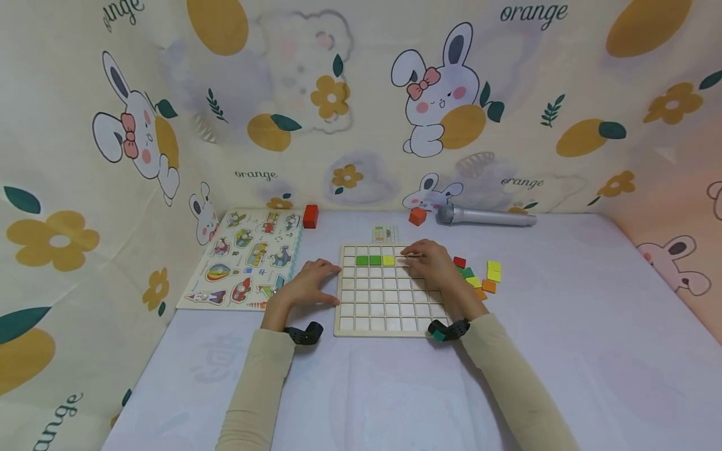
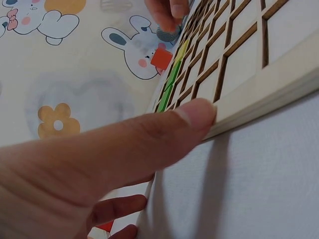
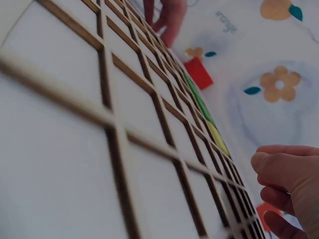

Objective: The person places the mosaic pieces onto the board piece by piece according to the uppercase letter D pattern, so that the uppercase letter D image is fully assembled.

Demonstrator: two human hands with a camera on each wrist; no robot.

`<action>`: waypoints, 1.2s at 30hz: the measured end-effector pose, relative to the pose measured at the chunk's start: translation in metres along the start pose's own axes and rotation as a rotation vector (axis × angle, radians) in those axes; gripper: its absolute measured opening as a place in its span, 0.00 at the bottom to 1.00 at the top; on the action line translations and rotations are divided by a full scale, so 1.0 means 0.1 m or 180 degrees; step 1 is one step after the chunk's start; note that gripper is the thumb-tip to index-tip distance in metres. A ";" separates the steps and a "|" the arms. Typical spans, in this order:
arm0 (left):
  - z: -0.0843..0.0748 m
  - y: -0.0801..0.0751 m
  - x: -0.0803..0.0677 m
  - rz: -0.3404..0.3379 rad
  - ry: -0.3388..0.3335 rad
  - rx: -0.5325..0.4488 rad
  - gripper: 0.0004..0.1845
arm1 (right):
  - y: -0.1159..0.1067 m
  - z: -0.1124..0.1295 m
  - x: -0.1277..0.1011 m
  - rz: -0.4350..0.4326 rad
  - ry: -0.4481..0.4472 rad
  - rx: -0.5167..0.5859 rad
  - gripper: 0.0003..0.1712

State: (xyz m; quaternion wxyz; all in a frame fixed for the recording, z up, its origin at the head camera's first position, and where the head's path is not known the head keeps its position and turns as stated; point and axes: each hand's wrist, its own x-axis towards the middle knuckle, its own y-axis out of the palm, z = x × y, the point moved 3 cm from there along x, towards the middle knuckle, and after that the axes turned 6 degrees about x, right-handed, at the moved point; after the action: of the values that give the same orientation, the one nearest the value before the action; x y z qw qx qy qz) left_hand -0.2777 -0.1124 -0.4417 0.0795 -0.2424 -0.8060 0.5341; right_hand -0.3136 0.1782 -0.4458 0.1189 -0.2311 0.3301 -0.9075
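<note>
A pale wooden grid board [image 1: 389, 307] lies flat on the table. Its second row holds two green tiles [image 1: 368, 260] and a yellow tile [image 1: 388, 260]. My left hand [image 1: 316, 279] rests flat beside the board's left edge, and its thumb [image 2: 189, 119] presses against that edge. My right hand [image 1: 414, 255] sits over the board's upper right, fingertips down on the cells just right of the yellow tile. Its fingers [image 3: 286, 167] are curled; whether they pinch a tile is hidden.
Loose red [image 1: 459, 262], green [image 1: 467, 272], yellow [image 1: 494, 270] and orange [image 1: 488, 286] tiles lie right of the board. Behind it are a small pattern card [image 1: 385, 233], a red block [image 1: 310, 216], an orange block [image 1: 417, 216] and a silver microphone [image 1: 485, 216]. An animal puzzle [image 1: 245, 260] lies at the left.
</note>
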 end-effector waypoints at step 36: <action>-0.02 -0.01 -0.02 -0.0008 0.0032 -0.0021 0.39 | -0.69 -0.47 -0.52 0.0440 0.0969 -0.0469 0.15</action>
State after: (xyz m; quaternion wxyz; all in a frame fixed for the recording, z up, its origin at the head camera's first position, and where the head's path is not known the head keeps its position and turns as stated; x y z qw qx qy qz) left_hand -0.2759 -0.1122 -0.4393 0.0835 -0.2443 -0.8076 0.5301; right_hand -0.2963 0.2749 -0.4501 0.1124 -0.0759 0.4250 -0.8950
